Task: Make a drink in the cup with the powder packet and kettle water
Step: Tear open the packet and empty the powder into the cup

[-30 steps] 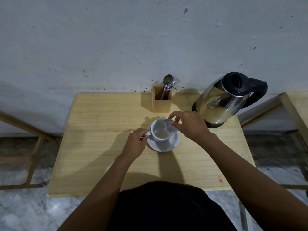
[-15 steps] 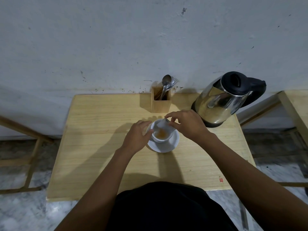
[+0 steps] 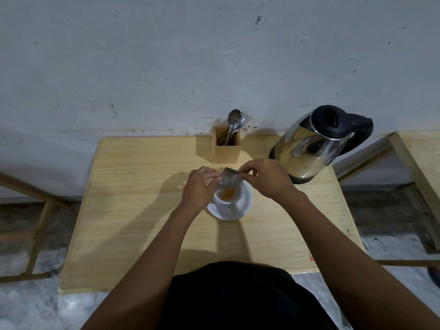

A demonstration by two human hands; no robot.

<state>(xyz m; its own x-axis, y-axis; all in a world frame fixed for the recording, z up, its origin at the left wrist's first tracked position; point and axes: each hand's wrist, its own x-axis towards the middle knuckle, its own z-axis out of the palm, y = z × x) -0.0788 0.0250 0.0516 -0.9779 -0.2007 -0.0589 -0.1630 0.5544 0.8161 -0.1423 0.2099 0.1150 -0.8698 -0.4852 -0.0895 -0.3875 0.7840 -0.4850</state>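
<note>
Left hand (image 3: 198, 186): fingers curled, thumb and fingertips pinching the left edge of the powder packet (image 3: 230, 178), just above the cup's left rim.
Right hand (image 3: 264, 178): fingers bent, thumb and forefinger pinching the packet's upper right corner, with the hand just in front of the kettle's base.
Powder packet: small and silvery, held between both hands directly over the cup, tilted with its lower end dipping toward the cup's mouth.
Cup (image 3: 229, 198): white, upright on the saucer, near the middle of the tabletop; orange powder (image 3: 228, 194) lies inside on the bottom.
Saucer (image 3: 240, 208): white, flat on the tabletop, under the cup; its left side is hidden by the left hand.
Kettle (image 3: 314, 144): shiny steel body with black lid and black handle, standing at the back right of the tabletop, handle pointing right, lid shut.
Cutlery holder (image 3: 226, 148): square wooden box at the back edge, near the wall, left of the kettle.
Spoon (image 3: 232, 120): stands bowl-up in the holder, with a fork (image 3: 245, 119) beside it.
Tabletop (image 3: 133, 210): pale wood, pushed against a grey-white wall.
Person: black clothing at the lower edge, both forearms bare.
</note>
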